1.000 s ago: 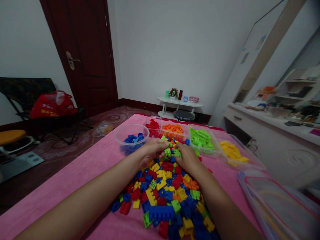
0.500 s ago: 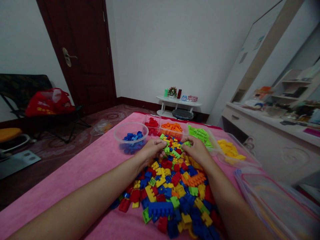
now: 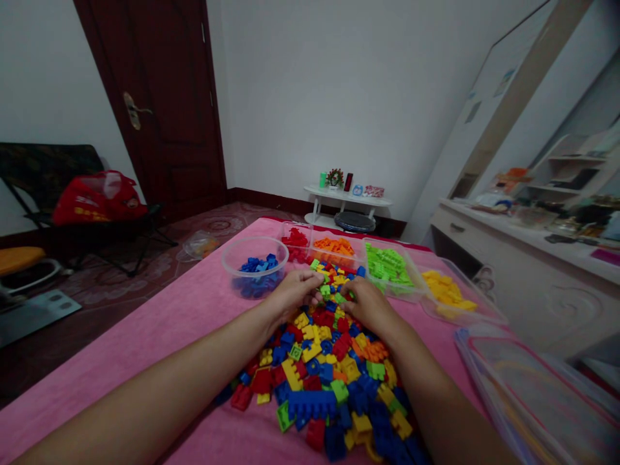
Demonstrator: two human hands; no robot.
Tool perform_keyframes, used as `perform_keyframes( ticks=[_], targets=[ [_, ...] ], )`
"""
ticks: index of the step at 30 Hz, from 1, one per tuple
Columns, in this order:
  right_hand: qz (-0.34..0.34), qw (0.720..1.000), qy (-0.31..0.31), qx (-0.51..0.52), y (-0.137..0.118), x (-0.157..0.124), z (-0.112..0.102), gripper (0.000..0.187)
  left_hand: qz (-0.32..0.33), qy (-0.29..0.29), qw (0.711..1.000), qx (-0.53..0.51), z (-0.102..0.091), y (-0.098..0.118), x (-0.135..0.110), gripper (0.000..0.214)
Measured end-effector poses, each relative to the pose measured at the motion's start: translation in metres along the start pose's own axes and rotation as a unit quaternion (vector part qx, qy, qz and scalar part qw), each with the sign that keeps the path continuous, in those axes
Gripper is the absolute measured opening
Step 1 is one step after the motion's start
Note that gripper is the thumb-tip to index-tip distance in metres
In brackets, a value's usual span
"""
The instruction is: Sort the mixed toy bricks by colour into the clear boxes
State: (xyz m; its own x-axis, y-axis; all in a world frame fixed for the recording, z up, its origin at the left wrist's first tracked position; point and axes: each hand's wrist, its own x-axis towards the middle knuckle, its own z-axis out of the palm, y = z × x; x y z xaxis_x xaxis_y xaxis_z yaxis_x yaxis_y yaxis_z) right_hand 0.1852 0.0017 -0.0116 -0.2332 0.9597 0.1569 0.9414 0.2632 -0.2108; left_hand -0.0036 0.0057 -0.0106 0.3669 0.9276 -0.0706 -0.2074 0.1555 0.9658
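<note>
My left hand (image 3: 301, 289) is closed in a pinch at the far part of the heap, on a small green building block (image 3: 320, 279). Across from it, my right hand (image 3: 365, 301) reaches down with thumb and fingers curled round the end of another green building block (image 3: 341, 298). Its fingertips partly cover that block. Below and between both forearms spreads a mixed heap of building blocks (image 3: 314, 349) in red, yellow, blue, green and orange. A long blue block (image 3: 311, 405) lies near the front of the heap.
A round tub (image 3: 252, 245) of blue blocks stands left of the heap. Behind are clear boxes with red blocks (image 3: 295, 239), orange blocks (image 3: 334, 247) and green blocks (image 3: 387, 261). Yellow blocks (image 3: 448, 290) fill a box at right, near stacked lids (image 3: 533, 387). Pink cloth (image 3: 159, 349) covers the table.
My right hand no longer shows the green block it held. It has moved left and down, to a green block in the heap. My left hand has hardly moved.
</note>
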Motion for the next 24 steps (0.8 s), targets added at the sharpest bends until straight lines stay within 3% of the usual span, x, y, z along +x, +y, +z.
perform_keyframes(
  ticks=[3, 6, 9, 12, 15, 20, 22, 24],
  targets=[
    [0.031, 0.998, 0.041, 0.038, -0.003, -0.002, -0.011, 0.018, 0.029, 0.010, 0.999, -0.007, 0.002, 0.002, -0.001, 0.037],
    [0.039, 0.981, 0.131, 0.136, -0.013, -0.003, -0.024, 0.018, 0.098, 0.028, 0.995, -0.011, 0.005, 0.008, -0.005, 0.034],
    [0.042, 0.943, 0.198, 0.263, -0.024, -0.004, -0.033, 0.023, 0.186, 0.048, 0.981, 0.018, 0.009, 0.016, -0.012, 0.031],
    [0.083, 0.890, 0.183, 0.409, -0.034, -0.007, -0.035, 0.028, 0.273, 0.070, 0.956, 0.084, 0.011, 0.021, -0.017, 0.025],
    [0.130, 0.797, 0.090, 0.583, -0.044, -0.011, -0.034, 0.027, 0.348, 0.082, 0.917, 0.175, 0.012, 0.020, -0.019, 0.020],
    [0.138, 0.551, -0.100, 0.817, -0.063, -0.018, -0.035, 0.025, 0.448, 0.075, 0.821, 0.345, 0.013, 0.019, -0.023, 0.021],
    [0.159, 0.498, -0.129, 0.843, -0.067, -0.018, -0.034, 0.030, 0.466, 0.067, 0.777, 0.417, 0.013, 0.021, -0.026, 0.025],
    [0.191, 0.463, -0.117, 0.858, -0.069, -0.016, -0.031, 0.030, 0.463, 0.058, 0.752, 0.466, 0.014, 0.022, -0.028, 0.030]
  ],
)
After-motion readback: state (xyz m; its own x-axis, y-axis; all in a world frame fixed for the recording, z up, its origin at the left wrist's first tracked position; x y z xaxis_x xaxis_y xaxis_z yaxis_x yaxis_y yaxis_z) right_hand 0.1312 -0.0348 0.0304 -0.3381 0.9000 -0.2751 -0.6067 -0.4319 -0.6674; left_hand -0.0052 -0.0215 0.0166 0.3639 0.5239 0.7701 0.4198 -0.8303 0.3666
